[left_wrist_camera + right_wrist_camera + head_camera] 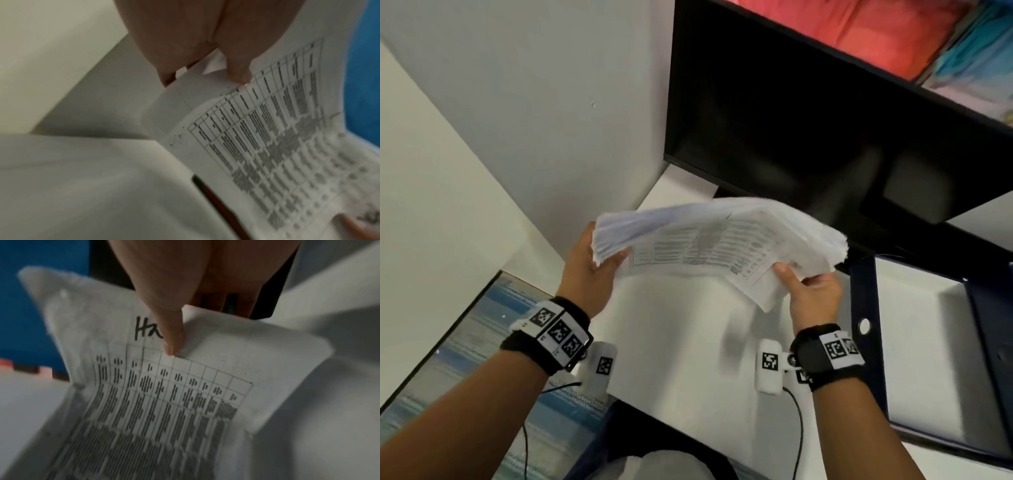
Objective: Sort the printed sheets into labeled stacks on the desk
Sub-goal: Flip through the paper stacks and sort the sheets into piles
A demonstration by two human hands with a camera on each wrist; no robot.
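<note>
A home office: white desk [688, 359], dark monitor [808, 120], patterned rug [482, 335]

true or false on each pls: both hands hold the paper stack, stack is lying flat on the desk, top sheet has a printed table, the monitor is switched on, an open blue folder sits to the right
1. Both hands hold the paper stack. True: the left hand grips one end of the paper stack and the right hand the other.
2. The stack lies flat on the desk. False: it is held up above the desk, sagging between the hands.
3. The top sheet carries a printed table. True; handwriting beside the right thumb is partly hidden.
4. The monitor is switched on. False: the monitor screen is dark.
5. An open blue folder sits to the right. True: the blue folder lies open there.
</note>
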